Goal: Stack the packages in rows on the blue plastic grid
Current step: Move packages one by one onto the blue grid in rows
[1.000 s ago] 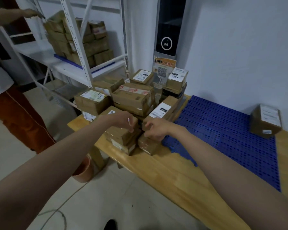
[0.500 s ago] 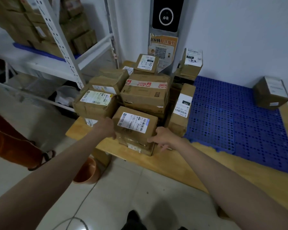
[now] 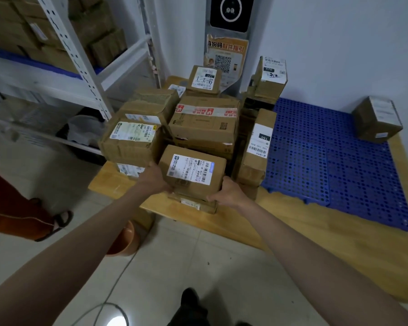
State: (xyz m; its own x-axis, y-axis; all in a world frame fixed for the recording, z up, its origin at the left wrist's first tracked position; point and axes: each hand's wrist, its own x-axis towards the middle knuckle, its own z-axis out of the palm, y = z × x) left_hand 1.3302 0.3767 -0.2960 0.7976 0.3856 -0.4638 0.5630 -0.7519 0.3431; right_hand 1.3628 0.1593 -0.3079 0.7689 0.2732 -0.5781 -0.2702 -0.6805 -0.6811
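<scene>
A brown cardboard package point(image 3: 193, 171) with a white label on top sits at the front of a pile of packages point(image 3: 203, 121) on a wooden table point(image 3: 280, 222). My left hand point(image 3: 154, 178) grips its left side and my right hand point(image 3: 229, 192) grips its right side. A flat package point(image 3: 193, 204) lies under it. The blue plastic grid point(image 3: 335, 161) covers the table's right part. One package point(image 3: 377, 118) stands at the grid's far right corner.
A white metal shelf rack point(image 3: 80, 67) with more boxes stands at the left. An orange bucket point(image 3: 125, 238) sits on the tiled floor under the table's edge. Another person's orange trouser leg point(image 3: 12, 208) is at the far left. A wall-mounted scanner panel point(image 3: 229, 12) hangs behind the pile.
The view has tilted down and moved closer to the pile. Both hands have closed in on the sides of the front package, from resting near its corners to gripping it.
</scene>
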